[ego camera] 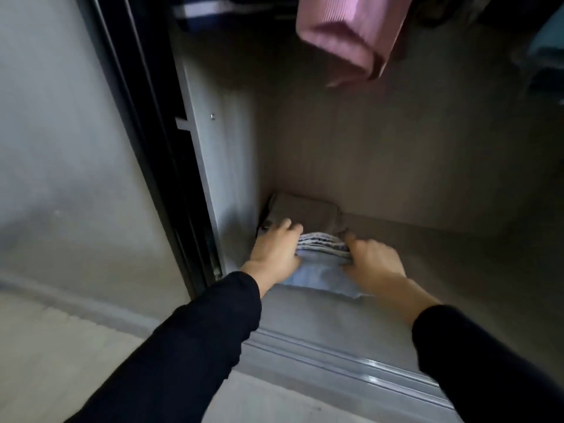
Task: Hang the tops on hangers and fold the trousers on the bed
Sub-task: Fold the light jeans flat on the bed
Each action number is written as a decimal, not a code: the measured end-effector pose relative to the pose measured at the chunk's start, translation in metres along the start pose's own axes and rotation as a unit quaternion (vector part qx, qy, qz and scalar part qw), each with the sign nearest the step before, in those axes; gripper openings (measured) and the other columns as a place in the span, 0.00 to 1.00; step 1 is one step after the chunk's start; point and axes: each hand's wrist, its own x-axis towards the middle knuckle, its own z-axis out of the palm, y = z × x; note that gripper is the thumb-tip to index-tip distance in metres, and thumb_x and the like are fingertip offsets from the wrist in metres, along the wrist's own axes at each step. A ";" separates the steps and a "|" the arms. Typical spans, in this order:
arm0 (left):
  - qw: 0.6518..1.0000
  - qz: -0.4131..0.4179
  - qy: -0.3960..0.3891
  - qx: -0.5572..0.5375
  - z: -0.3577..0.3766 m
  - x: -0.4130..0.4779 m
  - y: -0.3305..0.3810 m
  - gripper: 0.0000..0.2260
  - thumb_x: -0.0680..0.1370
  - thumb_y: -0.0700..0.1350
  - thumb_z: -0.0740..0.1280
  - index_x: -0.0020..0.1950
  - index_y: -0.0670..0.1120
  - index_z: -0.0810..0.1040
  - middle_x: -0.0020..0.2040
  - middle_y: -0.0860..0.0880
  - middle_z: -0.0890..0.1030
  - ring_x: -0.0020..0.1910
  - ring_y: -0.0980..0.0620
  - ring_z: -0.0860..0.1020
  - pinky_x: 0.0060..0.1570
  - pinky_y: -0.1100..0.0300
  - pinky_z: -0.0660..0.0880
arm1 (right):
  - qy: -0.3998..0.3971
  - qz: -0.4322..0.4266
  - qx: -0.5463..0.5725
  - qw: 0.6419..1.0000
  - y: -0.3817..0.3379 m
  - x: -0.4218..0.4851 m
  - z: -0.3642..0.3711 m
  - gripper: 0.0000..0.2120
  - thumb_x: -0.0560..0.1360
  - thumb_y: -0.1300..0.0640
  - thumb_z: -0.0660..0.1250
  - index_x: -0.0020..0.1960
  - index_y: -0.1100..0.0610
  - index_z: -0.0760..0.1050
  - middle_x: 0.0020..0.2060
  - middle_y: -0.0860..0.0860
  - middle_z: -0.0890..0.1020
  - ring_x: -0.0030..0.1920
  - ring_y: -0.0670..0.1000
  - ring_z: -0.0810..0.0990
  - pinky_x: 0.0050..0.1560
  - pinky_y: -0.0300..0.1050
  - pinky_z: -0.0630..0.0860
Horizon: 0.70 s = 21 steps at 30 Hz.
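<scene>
At lower centre, your left hand and right hand gripped opposite ends of the folded stack, striped garment atop pale blue trousers, on the wardrobe floor; uneven release could topple it.

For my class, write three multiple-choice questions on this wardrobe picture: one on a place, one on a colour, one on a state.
1. Where is the folded pile?
A. on a hanger
B. low in the wardrobe's left corner
C. on a bed

2. What colour is the hanging garment?
A. pink
B. green
C. yellow

3. What are the left hand and right hand doing?
A. hanging free
B. both gripping the pile
C. holding one hanger each

Answers: 1 B, the pile sits low beside the left wall; 2 A, the cloth above is pink; 3 B, fingers curl round the pile's two sides.
</scene>
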 end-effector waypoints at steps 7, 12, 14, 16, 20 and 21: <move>0.982 -0.003 -0.180 0.052 0.107 -0.067 -0.038 0.21 0.72 0.30 0.64 0.62 0.44 0.68 0.60 0.45 0.70 0.60 0.42 0.72 0.48 0.49 0.72 | -0.138 -0.046 -0.013 0.989 -0.056 -0.052 0.120 0.22 0.77 0.63 0.60 0.69 0.55 0.62 0.63 0.56 0.75 0.64 0.57 0.74 0.54 0.50 0.75; 0.988 0.013 -0.136 0.066 0.124 -0.066 -0.042 0.21 0.70 0.28 0.64 0.60 0.45 0.69 0.58 0.45 0.70 0.60 0.43 0.71 0.42 0.51 0.70 | -0.137 -0.051 0.009 0.989 -0.055 -0.051 0.140 0.26 0.76 0.64 0.60 0.72 0.55 0.60 0.65 0.55 0.74 0.64 0.57 0.73 0.55 0.50 0.77; 0.990 0.002 -0.111 0.087 0.125 -0.056 -0.045 0.20 0.72 0.29 0.62 0.61 0.44 0.70 0.59 0.45 0.71 0.62 0.42 0.69 0.48 0.50 0.71 | -0.132 -0.049 0.028 0.990 -0.054 -0.040 0.140 0.26 0.76 0.66 0.61 0.72 0.55 0.60 0.64 0.55 0.74 0.63 0.56 0.74 0.54 0.50 0.77; 0.987 -0.009 -0.095 0.126 0.128 -0.048 -0.050 0.17 0.75 0.32 0.60 0.62 0.43 0.70 0.60 0.45 0.72 0.65 0.43 0.67 0.57 0.48 0.68 | -0.144 -0.042 0.052 0.987 -0.059 -0.028 0.143 0.27 0.75 0.68 0.61 0.72 0.56 0.60 0.65 0.56 0.73 0.64 0.57 0.73 0.55 0.51 0.77; 0.981 -0.026 -0.101 0.166 0.135 -0.033 -0.063 0.13 0.78 0.35 0.55 0.62 0.40 0.72 0.60 0.44 0.76 0.65 0.43 0.68 0.58 0.50 0.69 | -0.179 -0.046 0.112 0.976 -0.065 -0.008 0.150 0.33 0.73 0.73 0.60 0.75 0.57 0.54 0.74 0.56 0.59 0.75 0.57 0.56 0.65 0.52 0.71; 0.980 -0.034 -0.108 0.164 0.136 -0.031 -0.065 0.14 0.79 0.34 0.55 0.63 0.40 0.72 0.61 0.43 0.76 0.65 0.43 0.70 0.56 0.51 0.71 | -0.184 -0.053 0.116 0.975 -0.064 -0.004 0.153 0.35 0.73 0.74 0.59 0.76 0.57 0.52 0.76 0.54 0.56 0.77 0.56 0.52 0.67 0.51 0.69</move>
